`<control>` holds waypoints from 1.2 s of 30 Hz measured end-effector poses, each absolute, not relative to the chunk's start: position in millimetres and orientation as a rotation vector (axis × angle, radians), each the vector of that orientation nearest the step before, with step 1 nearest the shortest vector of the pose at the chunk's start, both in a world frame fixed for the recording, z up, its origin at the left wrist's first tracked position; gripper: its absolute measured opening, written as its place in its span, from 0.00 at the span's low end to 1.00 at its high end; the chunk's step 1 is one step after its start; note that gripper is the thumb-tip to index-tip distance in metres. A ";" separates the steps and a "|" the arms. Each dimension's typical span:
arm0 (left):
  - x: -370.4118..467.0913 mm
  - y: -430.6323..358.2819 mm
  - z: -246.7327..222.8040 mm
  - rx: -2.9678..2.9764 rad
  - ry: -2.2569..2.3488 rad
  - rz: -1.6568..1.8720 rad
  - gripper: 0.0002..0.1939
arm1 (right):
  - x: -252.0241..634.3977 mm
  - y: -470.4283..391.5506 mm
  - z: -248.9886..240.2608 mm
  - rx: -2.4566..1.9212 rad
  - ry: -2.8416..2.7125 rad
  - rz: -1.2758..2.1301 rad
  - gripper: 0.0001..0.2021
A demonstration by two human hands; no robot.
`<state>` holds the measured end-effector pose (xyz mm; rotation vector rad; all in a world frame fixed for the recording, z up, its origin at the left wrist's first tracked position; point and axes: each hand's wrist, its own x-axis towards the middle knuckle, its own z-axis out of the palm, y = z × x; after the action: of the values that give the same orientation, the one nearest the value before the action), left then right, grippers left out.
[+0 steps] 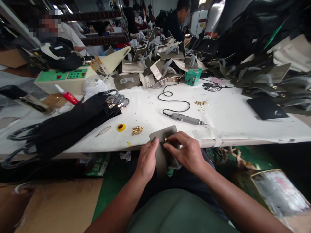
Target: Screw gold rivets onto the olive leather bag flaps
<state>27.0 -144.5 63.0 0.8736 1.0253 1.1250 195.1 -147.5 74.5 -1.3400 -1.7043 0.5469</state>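
My left hand [148, 158] grips the left edge of a grey-brown leather panel [161, 152], thumb on top, just over the table's front edge. My right hand [186, 150] pinches a small gold metal fitting [166, 139] against the panel's face, between thumb and forefinger. Whether the fitting is fastened to the panel I cannot tell. Clear plastic wrap and a bit of green hang at the panel's lower right. A small pile of gold fittings [137, 130] lies on the table beyond my left hand, beside a yellow tape roll [120, 127].
On the white table [145, 106] lies a grey electric screwdriver [187, 118], its cord running toward a green control box [193, 77]. Black bag parts [73, 119] lie left. Stacked leather panels [155, 66] fill the back and right. Other people work behind.
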 end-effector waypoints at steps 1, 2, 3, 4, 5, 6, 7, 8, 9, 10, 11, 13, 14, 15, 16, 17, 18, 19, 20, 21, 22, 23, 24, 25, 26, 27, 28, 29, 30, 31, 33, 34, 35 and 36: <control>28.9 -145.0 66.1 0.927 1.028 1.105 0.19 | 195.0 -144.7 72.3 -1.357 -1.686 0.570 0.06; 30.2 -145.4 68.3 0.983 1.044 1.084 0.19 | 194.2 -142.7 70.3 -1.373 -1.661 0.583 0.05; 31.0 -145.7 69.6 1.035 1.070 1.070 0.19 | 193.1 -141.7 68.9 -1.387 -1.639 0.586 0.05; 31.2 -145.7 70.0 1.081 1.103 1.060 0.20 | 192.1 -141.3 68.1 -1.400 -1.624 0.584 0.04; 31.1 -145.6 69.9 1.121 1.136 1.052 0.20 | 191.5 -141.3 68.0 -1.409 -1.620 0.578 0.04; 30.8 -145.1 69.5 1.151 1.168 1.048 0.20 | 191.4 -141.3 68.5 -1.410 -1.624 0.562 0.03; 30.5 -144.3 69.1 1.173 1.195 1.047 0.20 | 192.0 -141.2 69.3 -1.400 -1.642 0.544 0.02; 30.1 -143.1 68.8 1.186 1.212 1.049 0.20 | 193.3 -140.8 70.4 -1.382 -1.670 0.519 0.02; 29.8 -141.4 68.7 1.189 1.212 1.052 0.20 | 195.2 -139.7 71.5 -1.360 -1.708 0.488 0.02; 29.5 -139.3 69.0 1.176 1.197 1.057 0.20 | 197.7 -138.1 72.5 -1.333 -1.751 0.450 0.02; 29.0 -136.9 69.4 1.144 1.172 1.064 0.20 | 200.6 -135.8 73.4 -1.302 -1.802 0.408 0.03; 27.7 -131.7 70.7 1.033 1.109 1.074 0.19 | 207.1 -129.6 74.8 -1.222 -1.906 0.335 0.05; 26.8 -129.2 71.3 0.962 1.079 1.069 0.19 | 210.4 -126.0 75.3 -1.174 -1.955 0.317 0.05; 25.6 -127.0 71.9 0.891 1.050 1.055 0.19 | 213.4 -122.5 75.8 -1.118 -2.001 0.323 0.06; 24.3 -125.0 72.4 0.830 1.021 1.032 0.20 | 216.0 -119.1 76.2 -1.064 -2.039 0.348 0.07; 23.0 -123.4 72.8 0.784 0.992 0.999 0.20 | 218.2 -116.2 76.5 -1.018 -2.063 0.388 0.08; 21.7 -122.1 73.0 0.757 0.970 0.962 0.21 | 219.9 -113.9 76.5 -0.982 -2.074 0.435 0.08; 20.6 -121.2 73.1 0.745 0.958 0.930 0.22 | 221.2 -112.3 76.4 -0.955 -2.077 0.477 0.08; 19.7 -120.7 73.1 0.748 0.958 0.905 0.22 | 222.0 -111.5 76.1 -0.936 -2.074 0.505 0.08; 18.9 -120.3 72.8 0.760 0.968 0.889 0.23 | 222.6 -111.2 75.7 -0.922 -2.069 0.516 0.08; 18.4 -120.1 72.4 0.776 0.986 0.882 0.23 | 223.0 -111.4 75.5 -0.910 -2.070 0.515 0.08; 18.0 -120.1 71.9 0.791 1.005 0.881 0.23 | 223.4 -111.9 75.6 -0.895 -2.077 0.501 0.08; 17.7 -120.0 71.3 0.802 1.021 0.882 0.23 | 223.9 -112.4 76.0 -0.877 -2.096 0.480 0.09; 17.5 -119.9 70.7 0.808 1.032 0.879 0.23 | 224.3 -112.7 76.9 -0.855 -2.124 0.453 0.09; 17.3 -119.7 70.1 0.812 1.039 0.875 0.23 | 224.8 -112.8 78.1 -0.832 -2.158 0.421 0.09; 17.1 -119.3 69.7 0.816 1.044 0.871 0.22 | 225.3 -112.7 79.5 -0.808 -2.200 0.381 0.10; 17.1 -118.8 69.5 0.816 1.047 0.869 0.21 | 225.8 -112.4 80.8 -0.784 -2.244 0.334 0.10; 17.1 -118.2 69.6 0.811 1.046 0.869 0.21 | 226.1 -112.0 81.9 -0.766 -2.283 0.283 0.10; 17.2 -117.6 69.8 0.796 1.038 0.868 0.20 | 226.3 -111.7 82.5 -0.757 -2.307 0.237 0.09; 17.4 -116.8 70.2 0.771 1.024 0.869 0.20 | 226.3 -111.7 82.5 -0.756 -2.313 0.208 0.09; 18.2 -115.4 71.1 0.706 0.972 0.869 0.20 | 226.1 -113.1 80.6 -0.782 -2.276 0.215 0.10; 18.8 -114.8 71.5 0.677 0.942 0.871 0.20 | 226.1 -114.7 79.0 -0.806 -2.238 0.244 0.11; 19.4 -114.1 71.7 0.655 0.917 0.877 0.20 | 226.3 -116.8 77.1 -0.831 -2.194 0.281 0.12; 20.0 -113.2 71.7 0.638 0.899 0.888 0.21 | 226.7 -119.5 75.0 -0.854 -2.149 0.320 0.13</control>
<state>20.0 -113.2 71.7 0.6376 0.8991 0.8884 226.7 -119.5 75.0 -0.8543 -2.1493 0.3199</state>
